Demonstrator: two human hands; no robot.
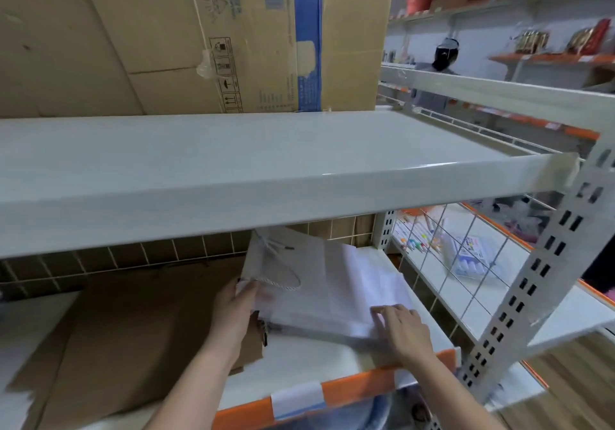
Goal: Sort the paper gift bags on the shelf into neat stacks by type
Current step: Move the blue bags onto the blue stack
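Note:
A flat white paper gift bag (pixel 327 283) with white rope handles is lifted a little above the lower shelf (pixel 309 359), tilted. My left hand (pixel 233 316) grips its left edge near the handles. My right hand (pixel 404 329) holds its front right corner. To the left lies a stack of flat brown paper bags (pixel 139 329); my left forearm crosses its right edge. More white bags appear to lie under the lifted one, blurred.
The white upper shelf (pixel 266 170) overhangs close above the hands, with a big cardboard box (pixel 186 36) on it. A perforated upright post (pixel 532 279) and wire grid (pixel 442 263) bound the right side. A person stands far back at other shelves.

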